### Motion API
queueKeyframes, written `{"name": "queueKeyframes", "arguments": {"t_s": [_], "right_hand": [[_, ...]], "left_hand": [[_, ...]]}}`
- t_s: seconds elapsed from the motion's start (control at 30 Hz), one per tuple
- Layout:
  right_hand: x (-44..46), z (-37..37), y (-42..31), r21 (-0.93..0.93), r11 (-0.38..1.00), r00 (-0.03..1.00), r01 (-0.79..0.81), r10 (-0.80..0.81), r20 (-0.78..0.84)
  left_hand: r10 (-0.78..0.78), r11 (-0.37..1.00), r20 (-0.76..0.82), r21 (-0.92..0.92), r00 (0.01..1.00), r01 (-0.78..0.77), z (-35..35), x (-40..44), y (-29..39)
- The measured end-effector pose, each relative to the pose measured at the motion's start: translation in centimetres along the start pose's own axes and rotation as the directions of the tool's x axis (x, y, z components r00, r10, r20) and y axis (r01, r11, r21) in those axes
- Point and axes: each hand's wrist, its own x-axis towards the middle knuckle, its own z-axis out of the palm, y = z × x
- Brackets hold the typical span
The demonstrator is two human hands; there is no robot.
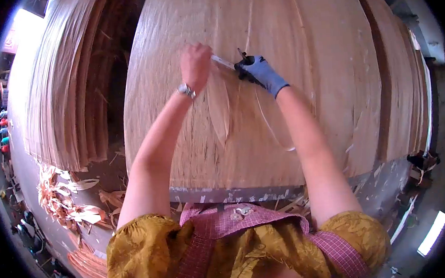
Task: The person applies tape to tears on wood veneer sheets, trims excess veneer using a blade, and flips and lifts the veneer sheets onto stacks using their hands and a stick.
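1. The gloved right grip is holding a dark tool, fingers wrapped around it.
2. The bare left grip is curling closed on one end of a white strip.
3. The strip is spanning the space between both grips, over a broad wood sheet.
4. The sheet is lying on a counter.
5. Leftward, more sheets are lying layered, with curled scraps sitting near them.
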Motion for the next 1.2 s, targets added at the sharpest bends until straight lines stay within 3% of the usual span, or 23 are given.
{"name": "queueKeyframes", "arguments": {"t_s": [0.03, 0.1, 0.17, 0.2, 0.23, 0.3, 0.33, 0.37, 0.4, 0.43, 0.47, 0.5, 0.6, 0.63, 0.67, 0.73, 0.83, 0.9, 0.93, 1.03, 1.13, 1.2], "right_hand": [[0.2, -0.1, 0.0, -0.018, 1.0, 1.0, -0.008, 0.008, 0.008], [0.3, -0.2, -0.1, -0.058, 0.998, 0.999, -0.028, 0.03, 0.031], [0.5, -1.1, -0.6, -0.41, 0.898, 0.987, 0.158, -0.15, 0.052], [0.5, -1.5, -0.7, -0.561, 0.792, 0.969, 0.241, -0.232, 0.089], [0.7, -1.8, -0.5, -0.717, 0.654, 0.943, 0.242, -0.333, 0.015], [0.6, -2.2, 0.0, -0.936, 0.326, 0.829, 0.135, -0.554, -0.073], [-0.9, -1.8, -0.5, -0.736, 0.649, 0.909, 0.194, -0.401, -0.114], [-3.3, -1.3, -0.8, -0.437, 0.881, 0.967, 0.179, -0.239, -0.085], [-5.9, -0.7, -1.3, -0.087, 0.992, 0.996, 0.088, -0.088, 0.008], [-8.2, -0.2, -1.7, -0.014, 1.0, 0.986, 0.027, -0.025, 0.166], [-9.2, 0.8, -0.7, -0.028, 0.999, 0.986, -0.018, 0.022, 0.162], [-9.5, 1.9, 0.9, -0.04, 0.997, 0.985, -0.06, 0.066, 0.157], [-8.9, 3.7, 4.3, 0.037, 0.993, 0.987, -0.108, 0.103, 0.125], [-8.8, 4.0, 4.8, 0.074, 0.991, 0.988, -0.111, 0.102, 0.115], [-8.6, 4.1, 5.2, -0.158, 0.987, 0.999, 0.039, -0.037, 0.017], [-8.5, 4.1, 5.3, -0.607, 0.757, 0.934, 0.243, -0.351, -0.065], [-8.3, 3.3, 3.9, -0.883, 0.455, 0.907, 0.114, -0.411, -0.095], [-8.2, 2.5, 3.8, -0.41, 0.892, 0.96, 0.19, -0.256, -0.113], [-8.4, 2.1, 3.9, -0.094, 0.981, 0.981, 0.171, -0.178, -0.077], [-9.9, 0.7, 3.2, 0.042, 0.99, 0.99, 0.135, -0.137, 0.038], [-13.3, -1.3, 4.5, 0.152, 0.986, 0.997, 0.074, -0.07, -0.036], [-15.7, -2.7, 8.8, 0.147, 0.982, 0.986, 0.122, -0.102, -0.134]], "left_hand": [[0.156, 0.987, -0.043, 0.044, 0.987, -0.154, 0.5, -1.4, 0.4], [0.122, 0.99, 0.033, 0.065, 0.992, -0.124, 0.1, -3.6, 2.6], [0.094, 0.992, 0.102, 0.074, 0.99, -0.102, 0.3, -4.4, 3.0], [0.112, 0.99, 0.07, 0.078, 0.991, -0.117, 0.1, -4.5, 3.1], [0.127, 0.988, 0.036, 0.081, 0.991, -0.13, -0.1, -4.5, 3.3], [0.149, 0.986, 0.002, 0.075, 0.989, -0.149, -0.2, -5.0, 3.4], [0.15, 0.987, -0.005, 0.065, 0.989, -0.15, -0.1, -5.1, 3.2], [0.148, 0.988, -0.016, 0.054, 0.989, -0.147, 0.0, -5.1, 2.9], [0.121, 0.992, 0.017, -0.041, 0.993, -0.12, -0.3, -4.8, 2.4], [0.096, 0.987, 0.053, -0.135, 0.994, -0.088, -0.9, -4.2, 1.8], [0.076, 0.973, 0.089, -0.224, 0.993, -0.055, -1.3, -4.2, 1.5], [0.088, 0.979, -0.115, -0.174, 0.989, -0.107, -1.4, -5.2, 1.6], [0.054, 0.999, 0.153, -0.015, 0.987, -0.052, -3.3, -11.1, 6.1], [0.096, 0.994, 0.164, 0.034, 0.982, -0.103, -3.0, -12.4, 7.0], [0.134, 0.985, 0.177, 0.08, 0.975, -0.15, -2.3, -13.7, 7.9], [0.163, 0.975, 0.169, 0.12, 0.972, -0.185, -1.0, -15.4, 8.3], [0.148, 0.982, 0.108, 0.104, 0.983, -0.159, 0.0, -15.5, 7.9], [0.135, 0.987, 0.096, 0.071, 0.986, -0.142, 0.1, -15.4, 7.8], [0.14, 0.987, 0.091, 0.066, 0.986, -0.147, 0.0, -15.5, 7.8], [0.144, 0.987, 0.077, 0.059, 0.987, -0.148, -0.4, -15.7, 7.7], [0.139, 0.988, 0.052, 0.056, 0.989, -0.142, -0.4, -15.8, 8.1], [0.151, 0.986, 0.045, 0.067, 0.987, -0.154, -0.7, -16.0, 8.1]]}}
